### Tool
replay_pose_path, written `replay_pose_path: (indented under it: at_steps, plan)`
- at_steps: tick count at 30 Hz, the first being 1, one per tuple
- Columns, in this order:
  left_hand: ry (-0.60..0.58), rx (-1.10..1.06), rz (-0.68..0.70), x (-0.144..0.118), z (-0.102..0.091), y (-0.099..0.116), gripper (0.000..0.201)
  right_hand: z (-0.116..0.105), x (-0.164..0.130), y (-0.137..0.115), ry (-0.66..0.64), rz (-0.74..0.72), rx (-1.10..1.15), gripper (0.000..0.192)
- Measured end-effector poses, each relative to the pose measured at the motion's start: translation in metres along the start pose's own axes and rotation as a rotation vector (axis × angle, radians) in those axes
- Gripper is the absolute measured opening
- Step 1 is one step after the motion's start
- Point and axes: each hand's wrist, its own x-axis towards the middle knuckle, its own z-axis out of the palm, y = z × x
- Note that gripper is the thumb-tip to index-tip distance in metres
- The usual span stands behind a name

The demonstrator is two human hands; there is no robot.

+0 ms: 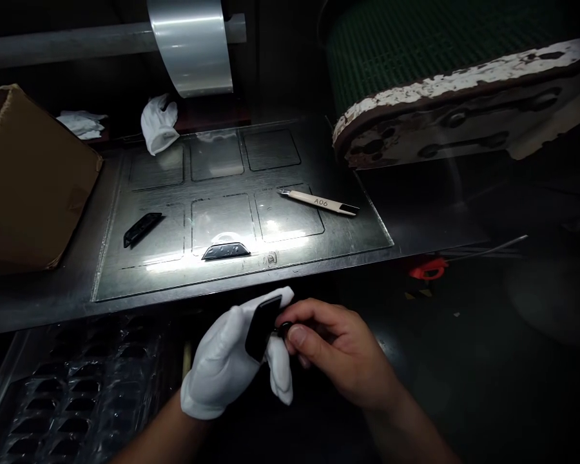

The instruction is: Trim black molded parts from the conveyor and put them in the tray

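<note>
Pinched in the gloved left hand (227, 367), a black part (262, 325) sits below the mat's (319, 248) edge; the bare right hand (338, 354) fingers its lower end, seemingly inspecting; turning it needs steady support.

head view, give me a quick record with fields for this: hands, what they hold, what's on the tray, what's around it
left hand: left hand in a white glove, holding a flat black part
right hand: right hand bare, fingertips pinching at the black part's edge
tray: dark work tray with six marked panels
on tray: two black pieces, a pale stick tool marked A06
behind tray: crumpled white glove, clear film roll
left side: cardboard box
lower left: clear blister tray
right: conveyor belt end
</note>
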Motion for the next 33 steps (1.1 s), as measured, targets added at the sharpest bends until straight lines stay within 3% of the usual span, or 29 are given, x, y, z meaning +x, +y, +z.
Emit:
replay_pose_path:
  at_steps: [3, 6, 16, 23, 28, 33]
  plan:
    - [0.036, -0.016, -0.079, -0.001, -0.008, 0.001, 0.088, -0.004, 0.001, 0.000, 0.060, -0.264, -0.144, 0.015]
    - [0.022, -0.045, -0.089, -0.002, -0.014, 0.001, 0.086, -0.008, 0.003, 0.001, 0.056, -0.484, -0.320, 0.028]
    - [-0.088, -0.082, -0.061, -0.002, -0.014, -0.003, 0.056, -0.015, 0.003, -0.004, -0.038, -0.498, -0.522, 0.031]
    - [-0.009, -0.095, -0.048, -0.001, -0.013, -0.010, 0.044, -0.020, 0.001, -0.003, -0.061, -0.413, -0.494, 0.032]
    - [0.001, -0.103, -0.023, 0.000, -0.009, -0.014, 0.042, -0.021, 0.005, 0.004, -0.024, -0.069, -0.223, 0.021]
    - [0.016, 0.014, -0.073, -0.002, -0.007, -0.009, 0.043, -0.020, 0.010, 0.004, -0.128, 0.148, -0.115, 0.027]
